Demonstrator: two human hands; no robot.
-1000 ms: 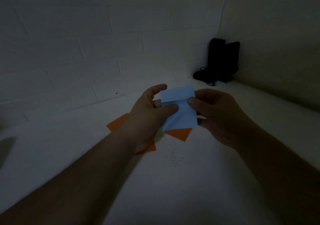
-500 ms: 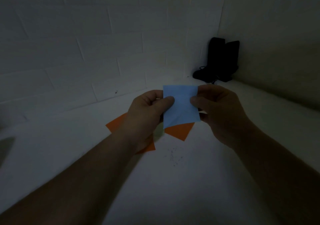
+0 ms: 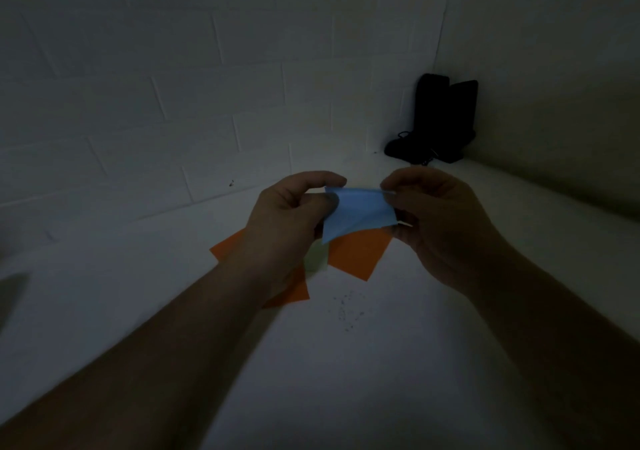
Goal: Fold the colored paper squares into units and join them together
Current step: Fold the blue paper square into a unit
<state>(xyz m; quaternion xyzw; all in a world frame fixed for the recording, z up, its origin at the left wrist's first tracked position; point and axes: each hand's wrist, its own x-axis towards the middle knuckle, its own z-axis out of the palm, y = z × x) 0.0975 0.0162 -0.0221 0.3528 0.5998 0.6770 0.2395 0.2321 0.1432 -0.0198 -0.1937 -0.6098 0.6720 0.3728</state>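
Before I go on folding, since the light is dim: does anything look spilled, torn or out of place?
Only a scatter of small dark specks on the white table, just in front of the orange paper squares. The light blue paper shows no tear.

Orange paper squares (image 3: 358, 253) on white surface (image 3: 346, 363).

light: dim | walls: white painted brick wall (image 3: 173, 103) meeting plain wall (image 3: 554, 85) | surface: white floor (image 3: 346, 363) | corner: black boots (image 3: 436, 120)
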